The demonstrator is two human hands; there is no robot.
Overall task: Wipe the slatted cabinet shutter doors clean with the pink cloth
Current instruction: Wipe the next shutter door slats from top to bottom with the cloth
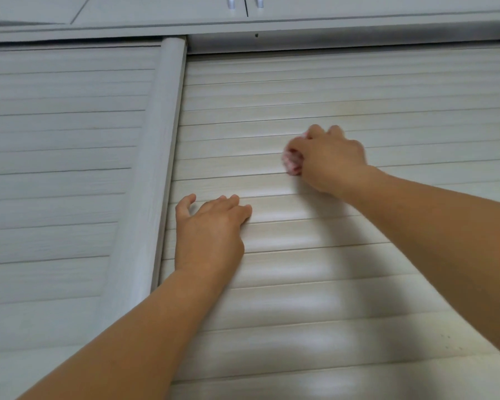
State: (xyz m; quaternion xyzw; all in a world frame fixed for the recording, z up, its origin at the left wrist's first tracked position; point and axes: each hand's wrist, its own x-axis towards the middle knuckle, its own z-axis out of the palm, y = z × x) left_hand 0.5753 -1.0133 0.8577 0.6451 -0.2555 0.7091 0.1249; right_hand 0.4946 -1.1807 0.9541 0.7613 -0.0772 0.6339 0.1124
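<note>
Curled tight round a bunched pink cloth (292, 161), right hand (328, 163) blurred, cloth mostly hidden beneath it, pressed against the right shutter door (358, 90) near mid-height. Spread flat on pale slats by that door's left edge, left hand (210, 229). Cut off rightward, door's far side.

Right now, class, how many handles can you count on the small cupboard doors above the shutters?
2: a left handle and a right handle, either side of the door seam at the top edge. Others may lie outside the frame.
</note>
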